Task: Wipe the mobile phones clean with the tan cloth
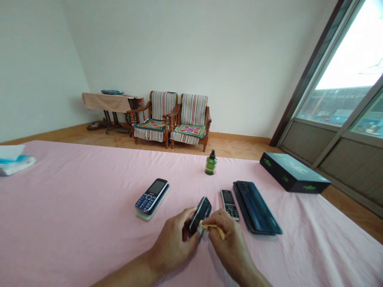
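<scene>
Black phone (pixel 201 213) clamped in L grip (pixel 172 245), R grip (pixel 229 239) pinching yellow cloth (pixel 213 228) (against phone).

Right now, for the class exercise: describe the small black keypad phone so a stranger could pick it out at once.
On the pink-sheeted table, find the dark box at the far right edge. Nearer and to its left lies a long dark blue smartphone. Just left of that is the black keypad phone, smaller and darker than the blue keypad phone further left.
</scene>
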Demonstrator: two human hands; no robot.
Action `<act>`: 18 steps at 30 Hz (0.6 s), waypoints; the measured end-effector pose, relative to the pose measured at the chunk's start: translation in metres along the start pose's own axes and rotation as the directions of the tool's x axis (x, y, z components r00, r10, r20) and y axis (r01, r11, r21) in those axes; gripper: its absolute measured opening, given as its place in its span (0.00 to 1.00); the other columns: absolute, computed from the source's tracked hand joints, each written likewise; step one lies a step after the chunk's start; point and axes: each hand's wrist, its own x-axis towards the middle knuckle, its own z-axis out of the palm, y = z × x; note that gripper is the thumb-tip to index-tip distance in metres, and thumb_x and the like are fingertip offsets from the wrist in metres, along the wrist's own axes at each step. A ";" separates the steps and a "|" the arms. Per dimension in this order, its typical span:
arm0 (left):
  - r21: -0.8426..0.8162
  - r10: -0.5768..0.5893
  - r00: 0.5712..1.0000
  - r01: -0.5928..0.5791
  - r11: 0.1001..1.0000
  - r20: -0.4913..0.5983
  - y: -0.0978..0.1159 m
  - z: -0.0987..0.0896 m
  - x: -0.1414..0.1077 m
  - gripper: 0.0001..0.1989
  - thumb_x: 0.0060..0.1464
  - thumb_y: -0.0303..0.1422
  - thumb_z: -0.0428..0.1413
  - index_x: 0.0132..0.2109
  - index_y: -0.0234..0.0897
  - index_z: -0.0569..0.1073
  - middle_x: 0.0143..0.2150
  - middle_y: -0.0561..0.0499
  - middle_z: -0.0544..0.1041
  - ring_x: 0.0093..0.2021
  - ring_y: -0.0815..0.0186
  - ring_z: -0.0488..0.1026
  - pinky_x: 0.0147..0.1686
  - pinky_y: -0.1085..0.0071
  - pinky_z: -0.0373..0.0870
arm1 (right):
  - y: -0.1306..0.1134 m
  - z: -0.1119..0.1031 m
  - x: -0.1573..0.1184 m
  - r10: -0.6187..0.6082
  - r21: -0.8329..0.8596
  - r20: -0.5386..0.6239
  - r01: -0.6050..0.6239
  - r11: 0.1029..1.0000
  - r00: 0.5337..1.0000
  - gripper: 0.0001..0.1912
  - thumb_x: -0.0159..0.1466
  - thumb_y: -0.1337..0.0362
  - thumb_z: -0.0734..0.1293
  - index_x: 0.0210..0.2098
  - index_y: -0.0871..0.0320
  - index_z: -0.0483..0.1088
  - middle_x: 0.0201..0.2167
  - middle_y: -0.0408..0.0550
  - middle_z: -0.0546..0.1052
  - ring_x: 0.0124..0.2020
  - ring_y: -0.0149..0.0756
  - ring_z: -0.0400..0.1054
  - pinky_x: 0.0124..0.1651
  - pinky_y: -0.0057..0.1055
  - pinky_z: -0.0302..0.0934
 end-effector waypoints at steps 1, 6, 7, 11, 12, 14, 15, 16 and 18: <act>0.005 -0.006 1.000 0.006 1.000 0.013 0.001 -0.001 0.000 0.22 0.52 0.27 0.56 0.55 0.36 0.68 0.31 0.54 0.76 0.28 0.68 0.71 0.28 0.76 0.64 | 0.003 -0.004 -0.003 0.001 -0.012 -0.013 -0.001 1.000 1.000 0.16 0.55 0.77 0.59 0.30 0.56 0.76 0.28 0.45 0.70 0.30 0.34 0.69 0.33 0.27 0.62; 0.142 -0.040 0.999 0.039 0.989 0.002 0.002 -0.005 0.000 0.15 0.50 0.32 0.61 0.45 0.35 0.73 0.27 0.54 0.73 0.27 0.66 0.70 0.29 0.72 0.67 | 0.015 -0.023 -0.017 -0.009 -0.056 -0.029 0.007 0.998 1.000 0.14 0.56 0.74 0.60 0.30 0.55 0.77 0.28 0.46 0.71 0.31 0.36 0.70 0.33 0.28 0.62; 0.163 -0.011 1.000 0.012 0.987 -0.011 0.000 -0.005 0.000 0.15 0.49 0.33 0.61 0.45 0.35 0.73 0.31 0.52 0.74 0.32 0.63 0.72 0.33 0.70 0.69 | 0.017 -0.025 -0.019 -0.012 -0.068 -0.033 0.010 0.998 0.999 0.13 0.56 0.73 0.61 0.31 0.55 0.77 0.29 0.46 0.71 0.31 0.36 0.70 0.34 0.28 0.62; 0.151 0.098 0.994 -0.105 0.983 0.051 -0.013 -0.008 0.003 0.43 0.39 0.36 0.69 0.62 0.36 0.60 0.61 0.39 0.65 0.61 0.50 0.62 0.60 0.57 0.59 | 0.028 -0.027 -0.024 0.001 -0.094 -0.058 -0.007 0.996 0.998 0.13 0.58 0.73 0.61 0.30 0.55 0.76 0.29 0.45 0.71 0.32 0.36 0.69 0.35 0.28 0.61; 0.167 0.075 0.992 -0.092 0.982 0.107 -0.016 -0.009 0.004 0.52 0.36 0.38 0.70 0.65 0.36 0.55 0.65 0.38 0.59 0.65 0.47 0.56 0.63 0.54 0.54 | 0.030 -0.026 -0.024 0.016 -0.091 -0.060 -0.022 0.996 0.998 0.12 0.58 0.73 0.61 0.30 0.55 0.76 0.29 0.45 0.71 0.32 0.35 0.69 0.35 0.28 0.61; 0.205 0.042 0.980 -0.083 0.975 0.196 -0.021 -0.010 0.009 0.61 0.32 0.40 0.71 0.69 0.38 0.46 0.70 0.38 0.49 0.68 0.45 0.48 0.66 0.51 0.48 | 0.034 -0.025 -0.025 0.046 -0.079 -0.052 -0.050 0.996 0.998 0.12 0.59 0.72 0.61 0.29 0.55 0.75 0.29 0.45 0.71 0.32 0.36 0.68 0.35 0.28 0.61; 0.222 0.041 0.971 -0.094 0.971 0.234 -0.023 -0.011 0.012 0.64 0.32 0.40 0.71 0.70 0.39 0.42 0.71 0.39 0.46 0.69 0.45 0.46 0.66 0.51 0.47 | 0.035 -0.024 -0.025 0.056 -0.073 -0.047 -0.059 0.996 0.997 0.12 0.59 0.72 0.61 0.29 0.55 0.75 0.29 0.45 0.71 0.32 0.36 0.68 0.35 0.28 0.61; 0.236 0.046 0.961 -0.113 0.965 0.273 -0.024 -0.012 0.016 0.66 0.32 0.39 0.71 0.70 0.40 0.39 0.72 0.39 0.45 0.69 0.44 0.45 0.66 0.51 0.46 | 0.035 -0.024 -0.025 0.061 -0.067 -0.041 -0.063 0.996 0.997 0.12 0.59 0.72 0.61 0.29 0.55 0.75 0.29 0.45 0.71 0.32 0.36 0.69 0.35 0.29 0.61; 0.256 0.061 0.939 -0.154 0.954 0.340 -0.023 -0.014 0.023 0.68 0.32 0.40 0.70 0.70 0.42 0.35 0.72 0.40 0.43 0.69 0.44 0.44 0.66 0.49 0.46 | 0.034 -0.024 -0.025 0.058 -0.058 -0.050 -0.061 0.996 0.997 0.12 0.58 0.72 0.61 0.29 0.55 0.75 0.28 0.45 0.71 0.31 0.36 0.68 0.34 0.28 0.61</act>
